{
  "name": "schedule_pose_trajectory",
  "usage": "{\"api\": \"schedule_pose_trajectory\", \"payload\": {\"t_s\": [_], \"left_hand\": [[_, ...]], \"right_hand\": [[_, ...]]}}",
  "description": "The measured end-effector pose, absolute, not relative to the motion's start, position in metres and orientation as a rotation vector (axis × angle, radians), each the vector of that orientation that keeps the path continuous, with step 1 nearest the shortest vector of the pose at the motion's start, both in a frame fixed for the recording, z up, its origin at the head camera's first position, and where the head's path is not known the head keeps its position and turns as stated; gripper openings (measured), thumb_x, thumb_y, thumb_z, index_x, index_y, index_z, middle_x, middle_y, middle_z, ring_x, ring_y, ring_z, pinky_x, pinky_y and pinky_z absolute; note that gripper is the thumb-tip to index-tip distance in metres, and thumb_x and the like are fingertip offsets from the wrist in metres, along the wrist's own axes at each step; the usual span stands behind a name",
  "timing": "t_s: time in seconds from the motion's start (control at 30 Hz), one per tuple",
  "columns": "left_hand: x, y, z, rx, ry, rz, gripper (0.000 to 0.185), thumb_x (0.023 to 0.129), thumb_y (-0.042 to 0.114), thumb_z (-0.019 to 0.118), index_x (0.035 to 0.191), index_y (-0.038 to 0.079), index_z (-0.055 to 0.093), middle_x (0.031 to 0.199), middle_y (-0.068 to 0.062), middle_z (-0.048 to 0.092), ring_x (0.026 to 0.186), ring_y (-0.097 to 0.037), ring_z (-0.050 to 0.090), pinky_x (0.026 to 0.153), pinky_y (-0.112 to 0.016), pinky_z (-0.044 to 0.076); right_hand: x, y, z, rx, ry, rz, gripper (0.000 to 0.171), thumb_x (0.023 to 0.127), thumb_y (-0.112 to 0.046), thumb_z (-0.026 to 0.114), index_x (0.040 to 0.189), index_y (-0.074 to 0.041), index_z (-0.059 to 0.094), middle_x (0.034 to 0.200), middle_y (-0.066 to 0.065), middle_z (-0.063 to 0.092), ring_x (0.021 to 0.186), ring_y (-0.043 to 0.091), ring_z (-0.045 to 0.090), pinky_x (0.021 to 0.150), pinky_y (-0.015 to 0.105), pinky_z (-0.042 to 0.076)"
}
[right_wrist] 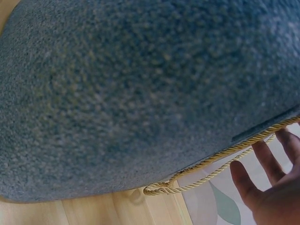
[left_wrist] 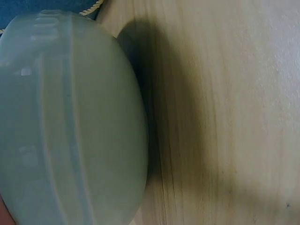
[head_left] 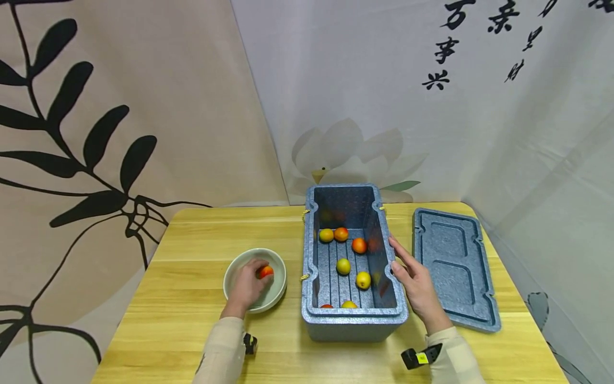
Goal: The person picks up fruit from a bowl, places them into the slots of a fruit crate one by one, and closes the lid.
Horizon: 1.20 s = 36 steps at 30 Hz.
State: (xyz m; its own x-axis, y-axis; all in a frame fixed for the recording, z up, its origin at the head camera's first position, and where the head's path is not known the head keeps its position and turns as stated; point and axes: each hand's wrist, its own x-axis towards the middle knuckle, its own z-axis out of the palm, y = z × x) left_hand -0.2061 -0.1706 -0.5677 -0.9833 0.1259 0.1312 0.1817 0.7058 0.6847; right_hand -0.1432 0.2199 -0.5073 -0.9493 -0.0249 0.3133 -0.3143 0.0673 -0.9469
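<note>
My left hand (head_left: 248, 284) is inside a pale green bowl (head_left: 231, 266), with thumb and fingers curled round a small orange-red fruit (head_left: 266, 272). From the left wrist view only the outside of the bowl (left_wrist: 108, 117) shows, and the fruit is hidden there. My right hand (head_left: 416, 285) touches the right side of an uncovered grey-blue speckled foam box (head_left: 354, 320), its fingers extended at the rim. Those fingers (right_wrist: 243, 180) appear beside the twisted gold rope (right_wrist: 211, 161) in the right wrist view. Yellow fruits (head_left: 363, 280) and orange-red fruits (head_left: 359, 245) lie spread on the box floor.
The matching box lid (head_left: 453, 266) lies on the wooden table (head_left: 192, 298) to the right of the box. A printed cloth (head_left: 192, 106) hangs behind the table. Black wrist cameras (head_left: 421, 356) are strapped near both sleeves.
</note>
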Motion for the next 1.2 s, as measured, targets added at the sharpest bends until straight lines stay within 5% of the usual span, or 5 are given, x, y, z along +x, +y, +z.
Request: {"api": "schedule_pose_trajectory", "payload": {"t_s": [1.2], "left_hand": [[-0.200, -0.166, -0.504, -0.299, -2.487, -1.492, 0.037, 0.086, 0.004, 0.075, 0.121, -0.002, 0.066, 0.123, -0.011, 0.060, 0.114, -0.027, 0.060, 0.097, -0.028, 0.047]], "right_hand": [[-0.144, 0.221, -0.510, 0.346, -2.144, 1.947, 0.047, 0.100, 0.005, 0.047, 0.147, -0.003, 0.044, 0.153, 0.013, 0.037, 0.136, 0.010, 0.038, 0.098, 0.019, 0.043]]}}
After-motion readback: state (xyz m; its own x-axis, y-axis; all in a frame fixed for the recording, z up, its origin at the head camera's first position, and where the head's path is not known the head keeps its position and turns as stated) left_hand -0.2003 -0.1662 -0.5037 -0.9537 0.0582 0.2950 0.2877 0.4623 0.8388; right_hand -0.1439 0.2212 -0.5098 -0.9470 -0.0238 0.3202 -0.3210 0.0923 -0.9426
